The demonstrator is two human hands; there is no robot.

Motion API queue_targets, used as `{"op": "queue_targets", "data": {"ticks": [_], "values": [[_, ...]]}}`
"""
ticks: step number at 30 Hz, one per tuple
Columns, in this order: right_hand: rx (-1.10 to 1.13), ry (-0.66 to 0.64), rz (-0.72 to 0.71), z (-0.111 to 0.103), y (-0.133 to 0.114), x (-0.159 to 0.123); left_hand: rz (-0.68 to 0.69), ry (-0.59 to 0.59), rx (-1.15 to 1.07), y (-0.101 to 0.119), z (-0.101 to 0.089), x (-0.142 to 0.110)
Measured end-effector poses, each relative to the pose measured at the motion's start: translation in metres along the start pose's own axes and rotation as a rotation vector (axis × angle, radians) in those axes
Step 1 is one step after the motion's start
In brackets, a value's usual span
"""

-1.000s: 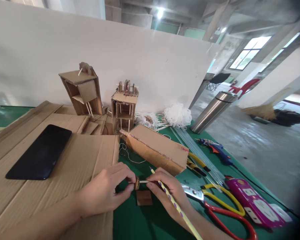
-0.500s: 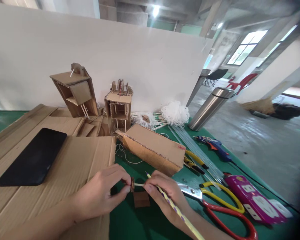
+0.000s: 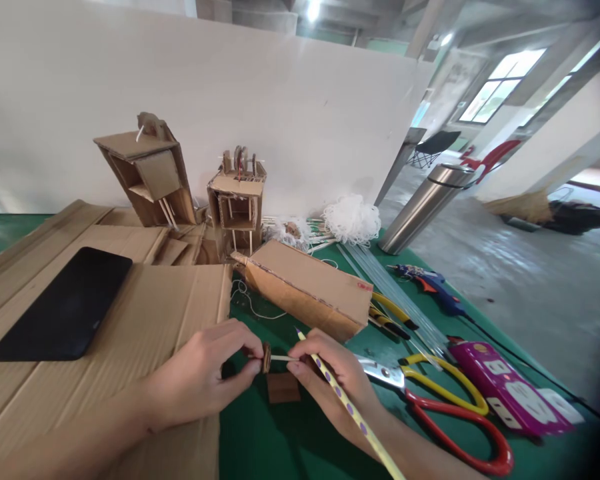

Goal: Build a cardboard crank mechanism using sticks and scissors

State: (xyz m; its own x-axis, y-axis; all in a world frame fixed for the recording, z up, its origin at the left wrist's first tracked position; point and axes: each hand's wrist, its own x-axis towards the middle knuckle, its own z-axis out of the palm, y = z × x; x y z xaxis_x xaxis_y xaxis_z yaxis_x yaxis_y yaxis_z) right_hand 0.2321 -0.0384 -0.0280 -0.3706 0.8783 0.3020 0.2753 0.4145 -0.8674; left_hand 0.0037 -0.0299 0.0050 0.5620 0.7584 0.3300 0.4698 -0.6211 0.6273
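My left hand (image 3: 225, 367) pinches a small cardboard disc (image 3: 267, 358) at its left side, thumb and forefinger closed. A thin white stick (image 3: 280, 359) runs from the disc to my right hand (image 3: 330, 373), whose thumb and forefinger close on the stick's other end. A yellow pencil with purple dots (image 3: 350, 407) also rests in my right hand, its point up and to the left. Just below the disc, a small cardboard square (image 3: 283, 388) lies on the green tabletop (image 3: 265, 443).
Cardboard sheets (image 3: 145, 300) carry a black phone (image 3: 63, 303) on the left. Behind stand two cardboard models (image 3: 237, 185) and a long cardboard box (image 3: 310, 280). To the right lie red-and-yellow-handled scissors (image 3: 405, 380), a glue gun (image 3: 430, 287), a purple power strip (image 3: 510, 387) and a steel flask (image 3: 425, 207).
The view has shifted slightly. Both hands keep their grip on the disc and stick, and the disc has turned more edge-on to the camera.
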Motion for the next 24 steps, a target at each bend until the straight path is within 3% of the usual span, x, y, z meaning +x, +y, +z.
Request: {"op": "queue_targets", "data": {"ticks": [5,14,24], "values": [[0.019,0.04,-0.018,-0.0033,-0.0049,-0.0012,0.016,-0.031,0.058,-0.001,0.0017,-0.0013],[0.077,0.134,-0.022,-0.0061,-0.0039,-0.0025,0.072,-0.187,0.152,-0.0069,0.0056,-0.0002],[0.046,0.098,-0.031,-0.0069,-0.0052,-0.0023,0.081,-0.304,0.239,-0.0023,0.0036,0.0028]]}}
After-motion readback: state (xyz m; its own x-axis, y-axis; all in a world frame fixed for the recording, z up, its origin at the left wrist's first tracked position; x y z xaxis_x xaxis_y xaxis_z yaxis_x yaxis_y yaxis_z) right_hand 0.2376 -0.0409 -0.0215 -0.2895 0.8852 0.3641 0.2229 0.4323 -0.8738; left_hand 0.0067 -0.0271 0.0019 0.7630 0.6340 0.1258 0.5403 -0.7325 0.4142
